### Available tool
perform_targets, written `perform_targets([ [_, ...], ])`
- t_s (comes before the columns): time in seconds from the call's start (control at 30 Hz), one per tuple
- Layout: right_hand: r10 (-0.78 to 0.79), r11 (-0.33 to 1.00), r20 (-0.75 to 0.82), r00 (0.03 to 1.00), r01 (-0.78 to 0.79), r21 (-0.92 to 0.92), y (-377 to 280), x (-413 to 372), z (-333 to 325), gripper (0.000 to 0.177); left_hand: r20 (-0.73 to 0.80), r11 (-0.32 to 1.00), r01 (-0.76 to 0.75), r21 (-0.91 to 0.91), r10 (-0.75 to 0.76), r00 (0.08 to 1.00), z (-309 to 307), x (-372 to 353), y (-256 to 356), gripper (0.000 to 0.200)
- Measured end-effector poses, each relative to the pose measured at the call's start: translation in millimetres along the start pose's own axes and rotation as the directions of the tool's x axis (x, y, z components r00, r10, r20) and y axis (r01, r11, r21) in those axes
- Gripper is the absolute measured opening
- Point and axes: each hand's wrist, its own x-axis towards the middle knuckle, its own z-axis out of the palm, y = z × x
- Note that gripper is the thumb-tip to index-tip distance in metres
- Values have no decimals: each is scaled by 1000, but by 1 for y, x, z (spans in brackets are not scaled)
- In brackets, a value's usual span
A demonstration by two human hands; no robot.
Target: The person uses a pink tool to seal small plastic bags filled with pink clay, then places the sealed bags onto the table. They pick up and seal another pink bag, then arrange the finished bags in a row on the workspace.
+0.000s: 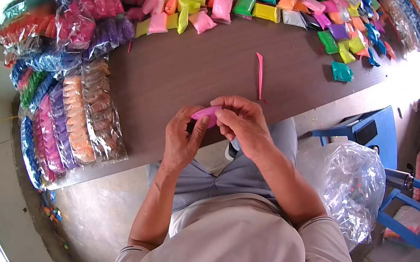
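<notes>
Over the table's near edge, my left hand (183,135) and my right hand (242,122) meet around a small flattened pink piece (206,114), which looks like soft modelling clay. The left fingers and thumb grip it from the left side. On its right, the right thumb and fingertips pinch it, and those fingers hide part of it. A thin pink plastic modelling tool (259,76) lies on the brown table (194,61), beyond my right hand and apart from it.
Many small coloured packets (266,12) cover the table's far side. Long clear bags of packets (79,115) are stacked along the left. A single teal packet (341,72) lies near the right edge. To the right stand a large clear plastic bag (351,182) and a blue stool (387,133).
</notes>
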Motion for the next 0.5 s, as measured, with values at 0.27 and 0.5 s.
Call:
perform_targets([
  [0.27, -34, 975, -139, 990, 2, -224, -4, -2, 7, 19, -10, 996, -78, 48, 79, 997, 2, 1, -2, 23],
  [0.5, -341, 516, 57, 938, 237, -823, -28, 1, -1, 13, -11, 991, -101, 85, 103, 995, 5, 1, -2, 21],
])
